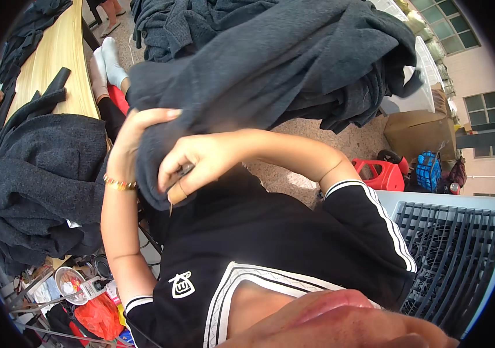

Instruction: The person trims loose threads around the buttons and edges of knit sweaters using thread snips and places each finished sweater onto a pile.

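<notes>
A dark grey knitted garment (224, 81) stretches from the pile behind it down to my hands. My left hand (137, 130), with a gold-coloured bracelet at the wrist, grips its near end, thumb lying over the cloth. Close beside it, my right hand (204, 162) is closed at the garment's folded edge, fingers pinched together. A small dark piece shows between those fingers, too hidden to name. Tan tape (177, 194) appears wrapped round one right finger. More dark grey garments (44, 168) are heaped on the left.
A pale wooden table (50, 46) runs along the left. Another person's legs in pale socks (112, 62) rest beside it. To the right are a red plastic stool (378, 174), a cardboard box (418, 133), a blue checked bag (428, 170) and a large grilled fan unit (450, 249). A red plastic bag (98, 316) lies lower left.
</notes>
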`<state>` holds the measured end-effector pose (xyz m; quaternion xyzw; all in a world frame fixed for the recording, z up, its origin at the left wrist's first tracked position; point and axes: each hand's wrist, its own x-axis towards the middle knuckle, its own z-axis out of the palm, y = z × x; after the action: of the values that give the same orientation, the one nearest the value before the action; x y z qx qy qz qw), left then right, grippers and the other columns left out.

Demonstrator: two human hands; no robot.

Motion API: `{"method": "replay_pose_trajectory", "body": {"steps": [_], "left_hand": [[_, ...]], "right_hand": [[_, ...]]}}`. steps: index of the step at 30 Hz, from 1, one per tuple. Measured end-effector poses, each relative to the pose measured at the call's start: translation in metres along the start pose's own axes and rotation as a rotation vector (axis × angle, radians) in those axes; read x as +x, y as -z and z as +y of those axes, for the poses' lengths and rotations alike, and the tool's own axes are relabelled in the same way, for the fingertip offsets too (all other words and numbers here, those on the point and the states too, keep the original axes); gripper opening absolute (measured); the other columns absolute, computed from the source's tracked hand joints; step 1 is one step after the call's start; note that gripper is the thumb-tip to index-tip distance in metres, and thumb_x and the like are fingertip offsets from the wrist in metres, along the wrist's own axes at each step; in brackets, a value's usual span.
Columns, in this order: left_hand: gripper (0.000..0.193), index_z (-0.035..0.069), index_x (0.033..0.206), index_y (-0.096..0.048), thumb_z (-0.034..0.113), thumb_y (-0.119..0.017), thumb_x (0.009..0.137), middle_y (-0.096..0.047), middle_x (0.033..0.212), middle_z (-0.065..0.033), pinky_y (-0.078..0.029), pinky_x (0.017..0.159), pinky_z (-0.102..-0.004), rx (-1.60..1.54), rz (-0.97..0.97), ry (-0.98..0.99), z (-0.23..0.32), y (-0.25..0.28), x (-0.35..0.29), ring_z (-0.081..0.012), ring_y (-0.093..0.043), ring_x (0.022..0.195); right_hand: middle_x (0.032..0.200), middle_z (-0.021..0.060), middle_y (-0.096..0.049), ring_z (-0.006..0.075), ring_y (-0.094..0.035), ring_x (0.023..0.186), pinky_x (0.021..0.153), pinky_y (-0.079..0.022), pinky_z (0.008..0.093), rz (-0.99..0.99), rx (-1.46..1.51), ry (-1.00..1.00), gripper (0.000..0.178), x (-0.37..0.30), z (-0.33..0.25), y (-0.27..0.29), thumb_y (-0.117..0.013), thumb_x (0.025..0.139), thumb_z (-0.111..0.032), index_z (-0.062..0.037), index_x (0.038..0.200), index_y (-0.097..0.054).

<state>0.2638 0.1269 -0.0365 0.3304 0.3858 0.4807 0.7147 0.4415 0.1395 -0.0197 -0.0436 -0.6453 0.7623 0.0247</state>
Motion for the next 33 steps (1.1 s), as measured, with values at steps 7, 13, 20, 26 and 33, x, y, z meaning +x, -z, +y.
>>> {"method": "replay_pose_trajectory", "body": {"steps": [7, 13, 20, 26, 33], "left_hand": [[0.023, -0.005, 0.105, -0.066, 0.01, -0.055, 0.091, -0.07, 0.101, -0.0145, -0.054, 0.084, -0.0287, -0.261, 0.211, -0.403, 0.016, 0.074, -0.088, -0.0198, -0.067, 0.091], [0.027, -0.009, 0.117, -0.059, 0.004, -0.047, 0.096, -0.065, 0.116, -0.0179, -0.05, 0.097, -0.0327, 0.059, 0.508, -0.699, 0.001, 0.148, -0.144, -0.0238, -0.064, 0.103], [0.032, -0.006, 0.117, -0.06, 0.015, -0.057, 0.094, -0.066, 0.113, -0.0169, -0.053, 0.09, -0.0344, -0.43, 0.754, -0.268, 0.009, 0.112, -0.175, -0.0224, -0.066, 0.099], [0.037, -0.005, 0.123, -0.06, 0.017, -0.058, 0.093, -0.06, 0.128, -0.0152, -0.043, 0.103, -0.0311, -0.132, 1.124, -0.532, 0.025, 0.15, -0.189, -0.0206, -0.058, 0.117], [0.032, -0.007, 0.116, -0.064, 0.006, -0.045, 0.093, -0.067, 0.114, -0.0189, -0.042, 0.103, -0.0315, 0.714, 0.892, -0.868, 0.041, 0.05, -0.128, -0.0228, -0.062, 0.111]], "right_hand": [[0.096, 0.0059, -0.068, 0.023, -0.066, 0.089, 0.074, -0.055, 0.0328, 0.878, -1.533, 0.529, 0.032, -0.062, -0.065, 0.049, -0.08, 0.071, -0.016, -0.0099, 0.101, -0.069], [0.103, 0.0063, -0.065, 0.0088, -0.056, 0.066, 0.059, -0.045, 0.023, 1.58, -1.503, 0.254, 0.034, -0.127, -0.076, 0.083, -0.074, 0.081, -0.01, -0.0046, 0.114, -0.065], [0.108, 0.0083, -0.065, 0.0279, -0.065, 0.098, 0.084, -0.052, 0.0383, 1.564, -1.477, -0.243, 0.072, -0.141, -0.017, 0.128, -0.08, 0.071, -0.044, -0.0098, 0.129, -0.055], [0.095, 0.009, -0.07, 0.0231, -0.068, 0.088, 0.08, -0.053, 0.0335, 1.512, -1.44, -0.21, 0.037, -0.139, -0.014, 0.126, -0.075, 0.08, -0.025, -0.004, 0.109, -0.068], [0.079, -0.0042, -0.062, -0.0013, -0.044, 0.056, 0.05, -0.031, 0.0136, 1.195, -0.421, 0.191, 0.024, -0.115, -0.017, 0.101, -0.072, 0.082, -0.002, -0.0002, 0.106, -0.068]]}}
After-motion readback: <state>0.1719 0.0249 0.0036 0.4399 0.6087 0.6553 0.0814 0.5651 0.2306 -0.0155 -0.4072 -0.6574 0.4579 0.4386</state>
